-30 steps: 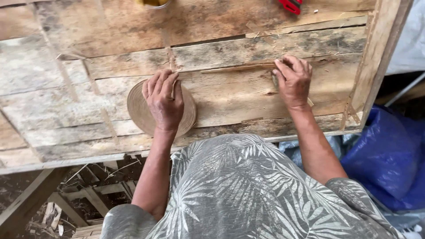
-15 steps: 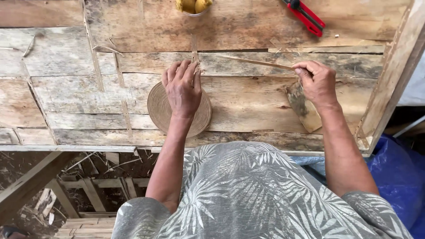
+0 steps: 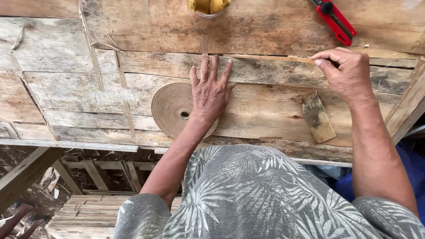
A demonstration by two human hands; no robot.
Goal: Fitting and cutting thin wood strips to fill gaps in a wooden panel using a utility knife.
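A: Where does the strip [image 3: 265,58] lie?
B: Sideways, running right from the coil [image 3: 172,108]. Your right hand [image 3: 349,73] pinches its far end; your left hand [image 3: 211,90] lies flat, fingers spread, on the coil.

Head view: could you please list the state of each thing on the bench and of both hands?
Coiled strip disc: flat, wound tight, under left hand.
Thin strip: stretched straight, end pinched.
Left hand: flat, pressing.
Right hand: pinching the strip.
Red cutter: lying untouched.
Wood scrap: lying loose.
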